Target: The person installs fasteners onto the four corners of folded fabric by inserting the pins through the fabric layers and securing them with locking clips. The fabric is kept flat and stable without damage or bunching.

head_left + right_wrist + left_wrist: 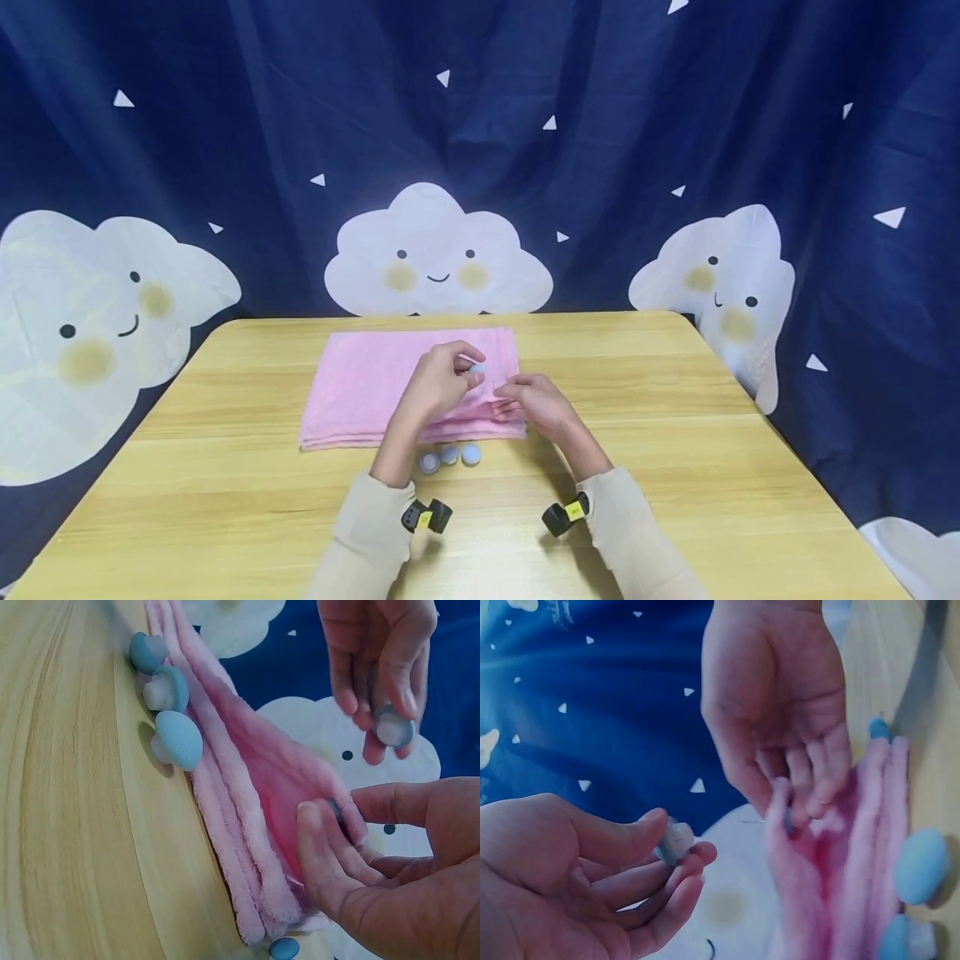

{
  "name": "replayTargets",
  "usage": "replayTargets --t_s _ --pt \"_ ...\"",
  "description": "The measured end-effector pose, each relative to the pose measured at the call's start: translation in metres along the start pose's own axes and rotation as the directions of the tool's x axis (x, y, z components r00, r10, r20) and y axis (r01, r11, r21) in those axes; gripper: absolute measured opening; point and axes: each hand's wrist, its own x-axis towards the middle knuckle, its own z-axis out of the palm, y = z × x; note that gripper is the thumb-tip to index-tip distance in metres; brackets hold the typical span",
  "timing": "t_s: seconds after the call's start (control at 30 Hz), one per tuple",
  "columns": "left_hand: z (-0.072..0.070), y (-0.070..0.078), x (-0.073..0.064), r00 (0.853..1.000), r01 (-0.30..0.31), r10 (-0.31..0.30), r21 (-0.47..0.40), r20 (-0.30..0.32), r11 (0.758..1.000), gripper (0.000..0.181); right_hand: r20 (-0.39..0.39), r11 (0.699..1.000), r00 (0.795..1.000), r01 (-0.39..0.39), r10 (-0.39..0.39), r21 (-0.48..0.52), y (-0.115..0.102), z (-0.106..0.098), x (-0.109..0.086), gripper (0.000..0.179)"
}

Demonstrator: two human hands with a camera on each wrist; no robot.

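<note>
A folded pink fluffy blanket lies on the table. Above its right part, my left hand pinches a blue mushroom-shaped quilt clip cap with a whitish stem between thumb and fingers. My right hand grips the blanket's lifted upper layer at its right corner. Held there under the fabric is a small blue clip base, partly hidden by the fingers. From the cloth a thin pin sticks out toward the left hand. The cap and the pin are apart.
Several more blue mushroom-shaped caps lie on the wooden table along the blanket's near edge. A small blue piece sits beside the blanket's right corner. Behind the table hangs a dark blue curtain with white clouds.
</note>
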Motion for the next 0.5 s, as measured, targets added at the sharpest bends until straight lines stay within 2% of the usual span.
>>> replayTargets --t_s 0.1,0.33,0.5 --pt "0.002 -0.007 0.003 1.0 0.014 -0.015 -0.044 -0.016 0.999 0.019 -0.002 1.0 1.0 -0.005 0.005 0.001 0.001 0.001 0.0 0.009" --pt "0.009 -0.02 0.009 0.999 -0.014 0.008 -0.13 -0.041 0.991 0.023 0.001 1.0 1.0 -0.007 0.007 -0.009 0.001 0.001 0.0 0.012" --pt "0.014 -0.025 0.012 0.997 0.032 -0.044 -0.194 -0.061 0.98 0.02 0.0 1.0 1.0 -0.006 0.006 -0.002 0.0 0.001 0.001 0.01"
